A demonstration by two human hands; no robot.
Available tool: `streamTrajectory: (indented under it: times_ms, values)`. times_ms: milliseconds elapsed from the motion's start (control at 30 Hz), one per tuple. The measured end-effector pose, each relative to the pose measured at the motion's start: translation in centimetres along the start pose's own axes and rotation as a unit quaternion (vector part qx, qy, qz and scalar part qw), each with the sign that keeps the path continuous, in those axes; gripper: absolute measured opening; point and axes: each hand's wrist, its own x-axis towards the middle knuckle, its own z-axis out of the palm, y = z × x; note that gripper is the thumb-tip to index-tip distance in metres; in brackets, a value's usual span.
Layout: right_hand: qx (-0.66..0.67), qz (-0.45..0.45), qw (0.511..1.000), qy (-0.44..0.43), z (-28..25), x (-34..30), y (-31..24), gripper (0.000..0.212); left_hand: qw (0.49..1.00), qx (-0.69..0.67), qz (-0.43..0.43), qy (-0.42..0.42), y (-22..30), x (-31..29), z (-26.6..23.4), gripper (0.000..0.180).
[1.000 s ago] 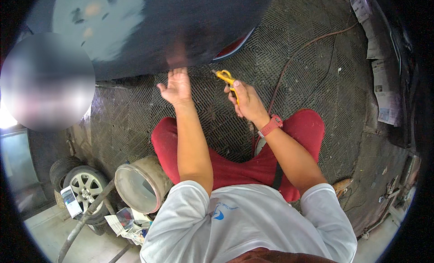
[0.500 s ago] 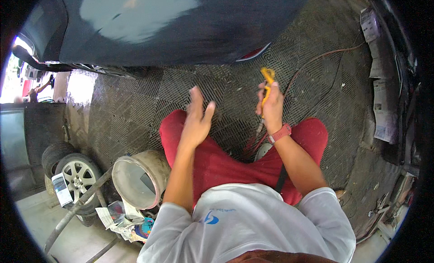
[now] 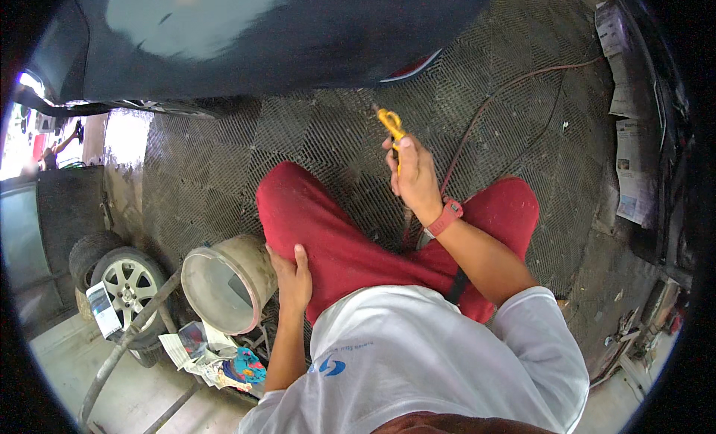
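My right hand [image 3: 418, 179], with a red watch on its wrist, is wrapped round a yellow air blow gun [image 3: 390, 122]. The gun's tip points up and away, toward the lower edge of the dark car body [image 3: 298, 68]; a gap lies between them. A hose fitting hangs below my fist. On the outer side of my left thigh rests my left hand [image 3: 293, 279], thumb apart and nothing in it; some of its fingers are partly hidden beside the leg. A pale grey patch [image 3: 194, 20] covers part of the car panel.
A whitish bucket [image 3: 224, 288] lies tilted by my left leg. Beyond it are a wheel [image 3: 128, 288], a metal bar [image 3: 119, 363] and crumpled newspaper [image 3: 216, 359]. A reddish hose [image 3: 514, 83] crosses the ridged floor mat [image 3: 552, 150]. Newspaper sheets [image 3: 634, 165] hang at the right.
My left hand has dropped from in front of me to my left thigh. The right hand has moved left and slightly forward with the blow gun, nearer the car.
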Motion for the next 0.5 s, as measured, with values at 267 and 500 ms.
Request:
streamTrajectory:
  times_ms: [267,500]
  values:
    - [0.046,0.014,0.999,-0.023,-1.2,-0.5,-1.2,0.058,0.946,-0.014,0.321,0.028,12.5,9.5,5.3,0.093]
    - [0.031,0.000,0.999,-0.026,-1.0,-0.3,-1.4,0.059,0.874,-0.479,0.075,-0.028,20.5,22.5,13.2,0.114]
